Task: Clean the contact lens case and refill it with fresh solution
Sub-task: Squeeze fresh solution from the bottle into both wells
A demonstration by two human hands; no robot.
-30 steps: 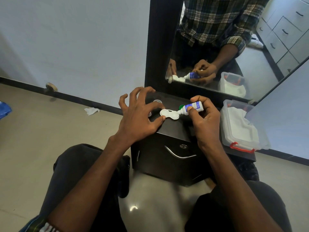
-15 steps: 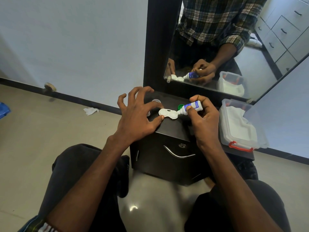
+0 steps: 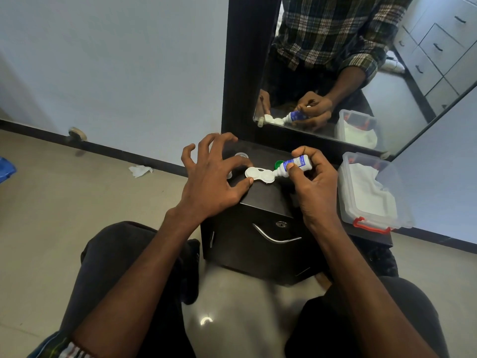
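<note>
1. Head view, centre: white contact lens case (image 3: 259, 175) lying flat on top of a small dark cabinet (image 3: 260, 202), both wells uncapped and facing up, likely so solution can drop straight in.
2. Left hand (image 3: 210, 184): pinching the left end of the case between thumb and index fingertip, other fingers spread and arched clear above. Probably a steadying hold, keeping the light case from sliding under the nozzle.
3. Right hand (image 3: 313, 187): curled round a small solution bottle (image 3: 293, 165) with blue-and-white label, thumb pressed on its side. Bottle tipped nozzle-down toward the left, tip at the rim of the right well. Squeeze grip suits dispensing; no stream of liquid discernible.
4. Green cap (image 3: 278, 164) resting just behind the bottle's neck; a pale round cap (image 3: 241, 155) behind the left hand's fingers. Set aside near, presumably for closing up after filling.
5. Clear plastic box (image 3: 374, 192) with red latch to the right on the cabinet, white tissue inside; apart from the work.
6. Mirror (image 3: 348, 73) behind: reflection repeats the same hold on bottle and case.
7. Judged stage: refilling right well; left well and capping not yet done.
</note>
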